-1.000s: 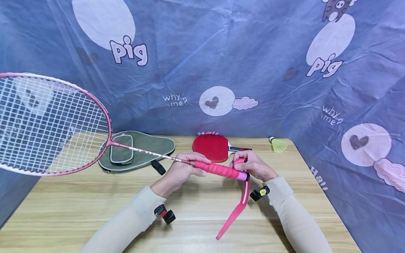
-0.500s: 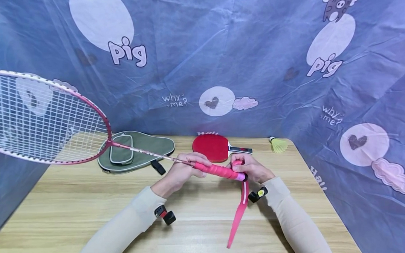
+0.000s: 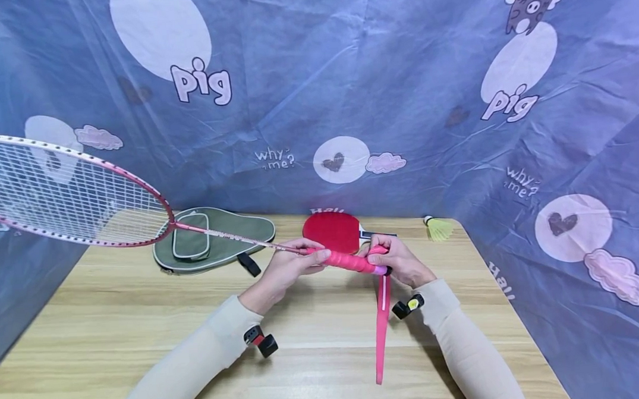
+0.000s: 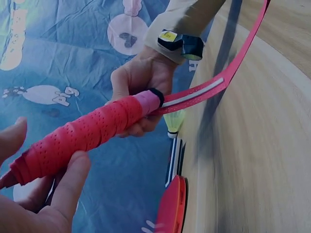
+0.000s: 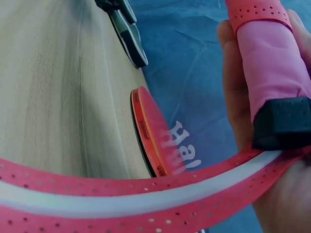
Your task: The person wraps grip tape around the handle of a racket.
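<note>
A badminton racket point(image 3: 235, 236) is held above the table, its strung head out to the left. My left hand point(image 3: 285, 271) grips it at the top of the handle, where the shaft meets the pink wrap. Perforated pink grip tape point(image 4: 87, 131) covers most of the handle in overlapping turns. A smooth lighter pink band point(image 5: 272, 63) shows beside the black butt cap point(image 5: 284, 124). At that end, my right hand point(image 3: 399, 262) pinches the grip tape between thumb and fingers. The tape's loose tail point(image 3: 381, 339) hangs below, a white strip along its upper part.
Behind the hands lie a red table tennis bat point(image 3: 331, 231) and a green bat case point(image 3: 227, 227). A yellow shuttlecock point(image 3: 440, 228) is at the back right of the wooden table point(image 3: 116, 327). Blue printed cloth point(image 3: 292, 75) stands behind and at the sides.
The racket has turned about its length, so its head looks narrower. Its butt end has risen slightly. The tape's tail has swung right and now hangs nearly straight. Both hands keep their hold.
</note>
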Motion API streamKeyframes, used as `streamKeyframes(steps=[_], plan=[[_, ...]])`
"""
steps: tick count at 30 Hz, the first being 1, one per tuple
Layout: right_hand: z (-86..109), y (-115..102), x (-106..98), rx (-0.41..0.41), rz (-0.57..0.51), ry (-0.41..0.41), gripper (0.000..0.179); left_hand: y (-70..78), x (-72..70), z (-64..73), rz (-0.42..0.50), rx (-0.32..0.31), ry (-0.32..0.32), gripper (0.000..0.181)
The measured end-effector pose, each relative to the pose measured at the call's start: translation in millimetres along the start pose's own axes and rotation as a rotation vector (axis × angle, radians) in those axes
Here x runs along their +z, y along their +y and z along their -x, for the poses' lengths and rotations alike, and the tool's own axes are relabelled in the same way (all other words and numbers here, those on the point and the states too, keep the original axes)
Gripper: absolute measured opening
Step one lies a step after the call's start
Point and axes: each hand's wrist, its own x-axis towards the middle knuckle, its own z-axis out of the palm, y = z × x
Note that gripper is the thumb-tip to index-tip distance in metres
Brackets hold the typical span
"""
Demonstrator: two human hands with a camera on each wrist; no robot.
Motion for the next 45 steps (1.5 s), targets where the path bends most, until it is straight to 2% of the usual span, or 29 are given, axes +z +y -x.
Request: streamKeyframes(steps=[2, 7, 15, 22, 31, 37, 45], plan=[[-0.1, -1.6, 1.1, -0.006, 0.037, 0.018, 0.026, 0.0, 1.8, 0.2, 0.049, 0.006, 0.016, 0.025], [1.2, -8.6, 3.4, -0.008, 0.161, 0.08, 0.022, 0.5, 4.4, 1.7, 0.087, 0.024, 0.065, 0.026], [2.2, -17.9, 3.9, 0.027, 0.252, 0.062, 0.013, 2.5, 1.6, 2.7, -0.057, 0.049, 0.086, 0.034], [2.8, -20.6, 2.5, 0.028, 0.301, 0.036, 0.012, 4.4, -0.9, 2.2, -0.129, 0.084, 0.04, 0.033], [2.8, -16.7, -1.7, 0.047, 0.331, 0.005, 0.014, 5.3, -4.0, 3.5, -0.132, 0.097, -0.037, 0.035], [3.3, -14.3, -4.9, 0.053, 0.29, -0.021, 0.009, 5.2, -6.0, 3.9, -0.125, 0.101, -0.086, 0.039], [3.3, -7.4, -8.2, 0.053, 0.212, -0.043, 0.017, 6.4, -7.3, 4.6, -0.086, 0.141, -0.142, 0.036]])
